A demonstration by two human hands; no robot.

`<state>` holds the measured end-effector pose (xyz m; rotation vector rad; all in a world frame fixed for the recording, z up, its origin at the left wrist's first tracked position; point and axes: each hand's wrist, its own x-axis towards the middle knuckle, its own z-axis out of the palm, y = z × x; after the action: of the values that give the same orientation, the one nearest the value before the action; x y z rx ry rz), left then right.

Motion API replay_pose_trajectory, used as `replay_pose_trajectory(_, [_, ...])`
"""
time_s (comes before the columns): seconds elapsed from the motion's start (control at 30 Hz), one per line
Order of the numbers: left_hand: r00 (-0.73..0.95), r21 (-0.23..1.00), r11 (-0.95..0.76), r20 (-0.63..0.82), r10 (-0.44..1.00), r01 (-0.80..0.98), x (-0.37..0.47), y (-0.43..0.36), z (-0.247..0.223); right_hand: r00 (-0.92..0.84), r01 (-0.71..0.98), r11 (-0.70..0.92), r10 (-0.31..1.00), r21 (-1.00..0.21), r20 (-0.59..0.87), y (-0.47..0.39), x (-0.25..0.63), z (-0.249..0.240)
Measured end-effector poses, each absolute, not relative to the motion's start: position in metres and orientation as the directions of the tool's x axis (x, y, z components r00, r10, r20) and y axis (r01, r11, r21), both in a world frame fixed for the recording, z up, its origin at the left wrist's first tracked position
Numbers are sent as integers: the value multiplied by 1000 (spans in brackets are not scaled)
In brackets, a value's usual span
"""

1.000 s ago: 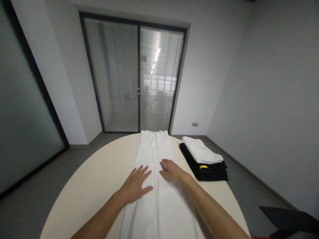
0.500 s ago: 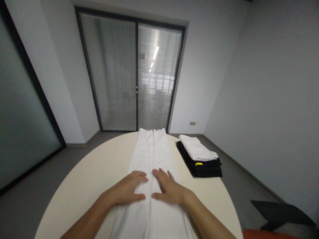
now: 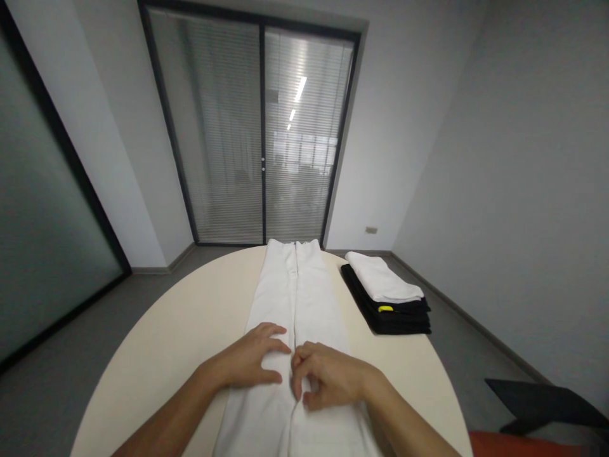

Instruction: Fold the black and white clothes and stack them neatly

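A long white cloth garment (image 3: pixel 273 301) lies flat on the round table, a lengthwise line where two edges meet running down its middle. My left hand (image 3: pixel 247 358) rests on its left half, fingers spread and thumb apart, holding nothing. Across that line, my right hand (image 3: pixel 330 374) has its fingers curled down at the edge of the right half, with the thumb close to the index fingertip. The fingers partly hide the cloth at their tips. Near my body the garment runs out of the picture.
On the right of the cream table (image 3: pixel 166 343) sits a stack of folded black cloth (image 3: pixel 399 324) with a small yellow piece (image 3: pixel 385 308) and a folded white cloth (image 3: pixel 383 279) on top. A black chair part (image 3: pixel 542 400) and a red-orange surface (image 3: pixel 523 444) are at the lower right.
My right hand has gone from flat, spread fingers to curled ones at the middle line, slightly nearer my body. The left hand stays spread in about the same place. The view has tilted slightly.
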<state>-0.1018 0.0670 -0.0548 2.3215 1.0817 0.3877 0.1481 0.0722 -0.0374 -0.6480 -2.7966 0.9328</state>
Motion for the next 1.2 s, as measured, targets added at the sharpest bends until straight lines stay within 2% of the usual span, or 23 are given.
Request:
replay_pose_trajectory(0.17, [738, 612, -616, 76, 670, 496, -91, 61, -52, -905, 362, 618, 412, -698, -104, 72, 153, -39])
replay_pose_trajectory(0.37, [748, 646, -620, 112, 654, 446, -86, 60, -53, -906, 370, 654, 411, -660, -101, 61, 148, -32])
replay_pose_trajectory(0.53, [725, 703, -591, 155, 671, 396, -84, 61, -52, -898, 420, 627, 392, -656, -200, 52, 144, -26])
replay_pose_trajectory(0.73, [727, 675, -604, 143, 671, 424, -80, 61, -52, -923, 382, 668, 301, -638, -238, 47, 136, -33])
replay_pose_trajectory(0.97, [724, 655, -624, 168, 669, 425, -83, 62, -59, -875, 481, 607, 292, -632, -385, 47, 140, -33])
replay_pose_trajectory(1.03, [717, 651, -616, 154, 680, 444, -86, 63, -61, -883, 466, 609, 282, -642, -374, 46, 138, -32])
replay_pose_trajectory(1.2, [672, 602, -551, 32, 739, 578, -92, 66, -68, -951, 305, 701, 256, -645, -172, 44, 129, -30])
